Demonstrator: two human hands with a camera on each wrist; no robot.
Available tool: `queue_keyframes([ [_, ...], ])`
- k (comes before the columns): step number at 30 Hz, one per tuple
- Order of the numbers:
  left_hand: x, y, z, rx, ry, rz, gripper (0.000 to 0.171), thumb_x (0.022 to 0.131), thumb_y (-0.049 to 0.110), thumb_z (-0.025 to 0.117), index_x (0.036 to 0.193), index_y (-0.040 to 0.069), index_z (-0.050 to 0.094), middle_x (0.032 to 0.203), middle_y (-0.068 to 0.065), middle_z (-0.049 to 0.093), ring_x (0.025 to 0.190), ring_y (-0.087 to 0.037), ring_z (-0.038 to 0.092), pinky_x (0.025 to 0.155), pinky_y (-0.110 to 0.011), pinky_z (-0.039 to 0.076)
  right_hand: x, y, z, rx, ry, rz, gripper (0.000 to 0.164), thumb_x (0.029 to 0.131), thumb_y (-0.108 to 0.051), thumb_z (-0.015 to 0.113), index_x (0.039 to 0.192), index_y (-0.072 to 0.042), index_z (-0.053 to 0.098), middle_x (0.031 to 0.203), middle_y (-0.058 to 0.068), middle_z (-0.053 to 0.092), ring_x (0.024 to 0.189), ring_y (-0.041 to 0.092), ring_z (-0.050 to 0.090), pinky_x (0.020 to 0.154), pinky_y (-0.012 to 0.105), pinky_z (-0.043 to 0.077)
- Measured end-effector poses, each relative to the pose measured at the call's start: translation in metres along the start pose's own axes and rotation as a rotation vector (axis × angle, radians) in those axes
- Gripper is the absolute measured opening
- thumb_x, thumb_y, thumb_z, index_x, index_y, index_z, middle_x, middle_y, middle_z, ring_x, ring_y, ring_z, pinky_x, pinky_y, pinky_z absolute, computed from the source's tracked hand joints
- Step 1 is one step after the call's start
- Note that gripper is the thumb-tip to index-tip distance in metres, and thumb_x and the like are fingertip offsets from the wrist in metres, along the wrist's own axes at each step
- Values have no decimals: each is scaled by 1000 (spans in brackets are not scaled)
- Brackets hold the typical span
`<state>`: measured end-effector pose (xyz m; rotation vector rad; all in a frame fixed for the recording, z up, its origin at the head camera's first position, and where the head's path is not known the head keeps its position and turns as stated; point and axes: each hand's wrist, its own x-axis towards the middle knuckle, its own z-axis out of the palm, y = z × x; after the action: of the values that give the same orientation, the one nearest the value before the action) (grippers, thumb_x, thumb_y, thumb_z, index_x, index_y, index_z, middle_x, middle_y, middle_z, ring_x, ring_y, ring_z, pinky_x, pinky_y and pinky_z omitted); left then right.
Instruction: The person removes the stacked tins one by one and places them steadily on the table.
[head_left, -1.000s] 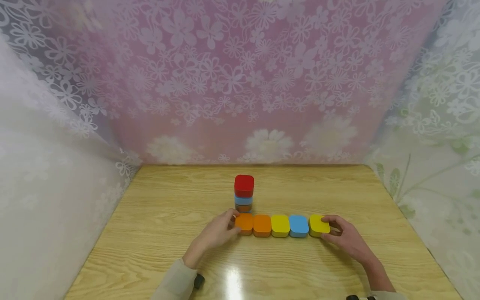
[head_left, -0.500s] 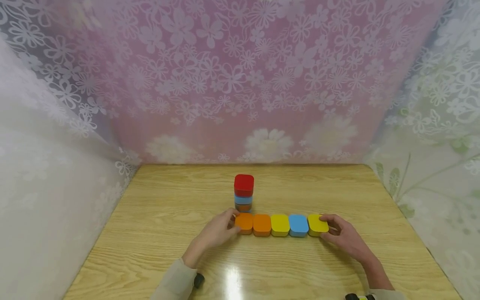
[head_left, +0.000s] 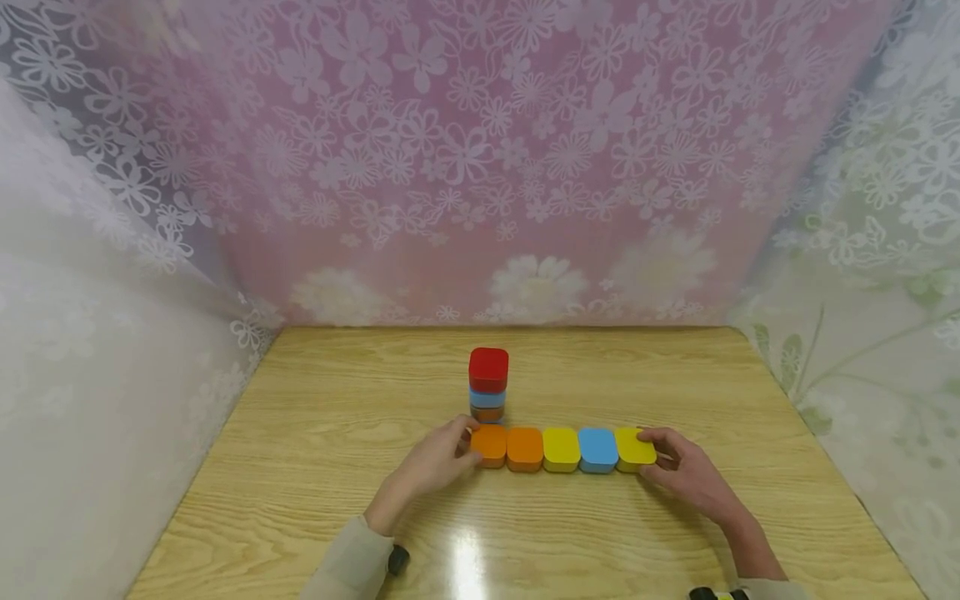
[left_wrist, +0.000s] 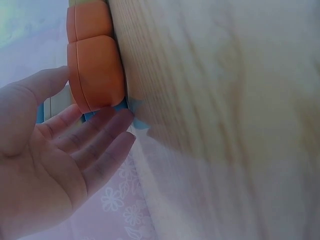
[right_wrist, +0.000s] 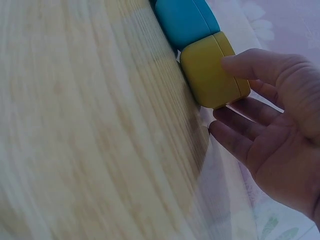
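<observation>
Several rounded square blocks stand in a straight row on the wooden table. My left hand (head_left: 433,460) holds the orange block (head_left: 490,446) at the row's left end, index finger at its back corner and thumb at its front. In the left wrist view that thumb meets the orange block's edge while the other fingers spread by its side. At the other end, my right hand (head_left: 692,475) pinches a yellow block (right_wrist: 210,75), thumb on its front face. Between them sit a second orange block (head_left: 524,448), another yellow block (head_left: 561,449) and a blue block (head_left: 597,450).
Behind the left end of the row rises a stack topped by a red block (head_left: 489,369), with a blue block (head_left: 487,398) and an orange one (head_left: 487,413) below. A flowered pink curtain (head_left: 480,208) borders the wooden table (head_left: 360,375) at the back.
My right hand has slid the end yellow block slightly left, closing the small gap to the blue block. The left hand and the stack have stayed in place.
</observation>
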<state>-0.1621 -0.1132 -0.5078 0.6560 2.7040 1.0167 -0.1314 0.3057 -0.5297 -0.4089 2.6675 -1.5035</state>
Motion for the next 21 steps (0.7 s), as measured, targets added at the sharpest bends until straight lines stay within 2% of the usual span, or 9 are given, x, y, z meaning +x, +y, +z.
queue_keyframes([
  [2,-1,-1,-1,-1,5,-7,41,96,27,66,131,10,52,117,-8,66,104,-20,64,85,-36,54,3,-1,2,-3,-1,-2,42,91,-6,71,129,2,55,137,25,52,113,-1,55,89,21,53],
  [7,-5,-2,-4,2,8,-26,41,97,27,65,132,11,52,120,-8,65,107,-20,64,86,-37,54,8,-5,5,-37,-5,3,42,90,-7,72,128,2,55,138,25,52,121,35,56,90,31,55],
  [9,-7,-2,-6,2,2,-30,41,97,27,65,132,10,53,122,-8,65,108,-21,64,87,-37,54,9,-7,6,-43,-12,8,42,90,-7,72,127,2,56,139,26,51,122,43,54,90,35,55],
  [16,-13,1,-15,2,-25,-40,46,97,31,63,137,11,51,131,-10,62,116,-24,62,93,-40,53,7,-9,1,-74,-37,39,47,90,-10,73,131,1,54,140,26,49,124,46,52,92,40,54],
  [21,-20,-3,-19,17,-15,-53,44,98,29,63,135,8,52,130,-12,62,116,-25,61,93,-43,53,6,-11,-3,-106,-64,41,55,89,-7,73,137,1,48,141,26,48,125,49,50,95,44,52],
])
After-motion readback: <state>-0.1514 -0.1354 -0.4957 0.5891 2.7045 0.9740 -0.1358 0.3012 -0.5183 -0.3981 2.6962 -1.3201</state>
